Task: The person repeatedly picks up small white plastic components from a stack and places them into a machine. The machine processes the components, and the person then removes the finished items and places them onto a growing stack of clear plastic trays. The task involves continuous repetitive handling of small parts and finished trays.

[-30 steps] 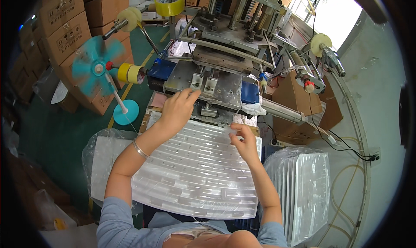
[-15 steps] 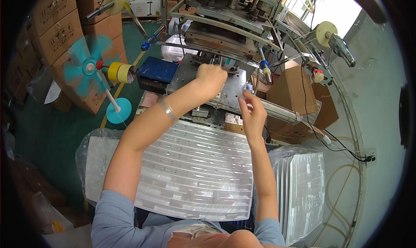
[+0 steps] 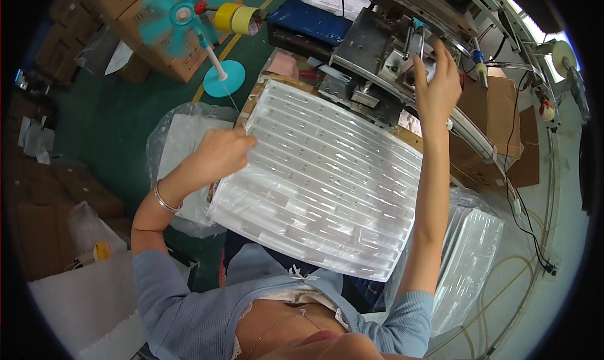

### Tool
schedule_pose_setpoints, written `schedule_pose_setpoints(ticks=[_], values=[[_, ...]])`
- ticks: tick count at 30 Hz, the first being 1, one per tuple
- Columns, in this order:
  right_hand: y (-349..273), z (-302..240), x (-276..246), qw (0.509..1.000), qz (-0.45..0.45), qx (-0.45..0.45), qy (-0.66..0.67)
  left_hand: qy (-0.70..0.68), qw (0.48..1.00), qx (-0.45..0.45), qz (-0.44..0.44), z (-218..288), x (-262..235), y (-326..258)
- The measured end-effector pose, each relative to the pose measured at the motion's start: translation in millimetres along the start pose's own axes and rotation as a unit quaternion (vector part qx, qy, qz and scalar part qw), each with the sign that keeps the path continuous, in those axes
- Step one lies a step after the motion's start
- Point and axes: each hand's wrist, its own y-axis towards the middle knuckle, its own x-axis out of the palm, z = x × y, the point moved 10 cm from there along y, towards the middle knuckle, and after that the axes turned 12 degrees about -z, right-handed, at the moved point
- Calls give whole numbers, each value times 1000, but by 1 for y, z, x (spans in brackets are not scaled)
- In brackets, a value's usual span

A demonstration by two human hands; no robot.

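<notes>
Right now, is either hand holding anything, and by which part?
It cannot be told: the left hand curls by the tray, the right hand is at the machine, and any grip is unclear.

A broad translucent-white plastic tray is striped with parallel rows. The ribbed fabric sleeves are pale blue; the round plastic fan base, turquoise; the oblong block, deep blue; the cardboard cartons, brown with dark print; the floor, green, yellow-lined.
</notes>
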Motion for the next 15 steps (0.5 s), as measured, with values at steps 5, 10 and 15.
schedule_pose_setpoints(ticks=[5, 10, 15], values=[[-128, -127, 16, 870, -377, -117, 295, 38, 992, 35, -113, 7, 60, 2], [-226, -185, 32, 830, -480, -208, 191, 55, 979, 72, -185, 16, 69, -4], [-236, -162, 31, 830, -501, -172, 174, -13, 994, 58, -96, 32, 47, -5]])
